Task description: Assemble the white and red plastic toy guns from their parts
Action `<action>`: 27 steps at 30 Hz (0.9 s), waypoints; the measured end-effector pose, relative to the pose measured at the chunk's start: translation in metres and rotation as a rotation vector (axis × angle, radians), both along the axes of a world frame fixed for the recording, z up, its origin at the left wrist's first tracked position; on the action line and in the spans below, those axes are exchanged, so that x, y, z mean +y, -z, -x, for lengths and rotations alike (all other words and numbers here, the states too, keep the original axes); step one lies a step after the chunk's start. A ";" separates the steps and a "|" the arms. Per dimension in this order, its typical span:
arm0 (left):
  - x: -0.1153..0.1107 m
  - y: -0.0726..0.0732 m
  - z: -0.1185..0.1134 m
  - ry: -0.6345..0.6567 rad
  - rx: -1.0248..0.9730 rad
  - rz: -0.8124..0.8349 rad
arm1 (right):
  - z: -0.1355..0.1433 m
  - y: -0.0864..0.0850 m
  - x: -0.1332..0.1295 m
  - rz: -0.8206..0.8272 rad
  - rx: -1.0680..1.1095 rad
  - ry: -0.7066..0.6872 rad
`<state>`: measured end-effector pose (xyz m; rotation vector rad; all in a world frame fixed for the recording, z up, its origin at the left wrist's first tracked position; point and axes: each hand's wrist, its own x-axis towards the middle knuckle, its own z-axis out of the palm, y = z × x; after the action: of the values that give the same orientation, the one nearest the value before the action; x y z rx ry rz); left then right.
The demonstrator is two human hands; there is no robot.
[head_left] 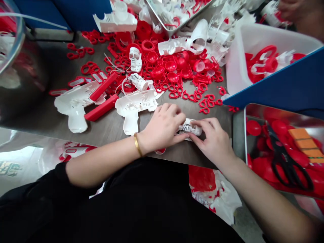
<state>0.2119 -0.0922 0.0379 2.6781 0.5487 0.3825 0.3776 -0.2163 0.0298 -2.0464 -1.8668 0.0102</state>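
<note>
Near the table's front edge, both hands are on a white plastic assembly (187, 127) with thin dark wires and a rounded cylindrical end. My left hand (165, 123), with a gold bracelet at its wrist, curls over the left side of it, covering much of that part. The fingers and thumb of my right hand (214, 136) pinch the rounded end. Just left of my left hand lies a white pistol-shaped shell half (135, 108), inner side up. A white motor unit (138, 82) with wires rests above that shell.
Another white shell half (77, 104) lies left, beside red bars (101, 108). Small red plastic parts (167, 72) are heaped behind. A white bin (235, 60) and a metal tray (246, 135) with scissors (288, 162) stand right. A co-worker's hand (291, 10) shows top right.
</note>
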 end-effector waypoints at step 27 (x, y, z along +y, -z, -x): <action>0.046 -0.026 -0.033 0.327 0.406 0.371 | 0.045 -0.011 0.023 -0.028 -0.137 -0.264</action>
<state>0.2446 -0.0460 0.0643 2.4206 0.2474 -0.3304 0.3329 -0.1936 0.0409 -1.8082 -2.1964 -0.0891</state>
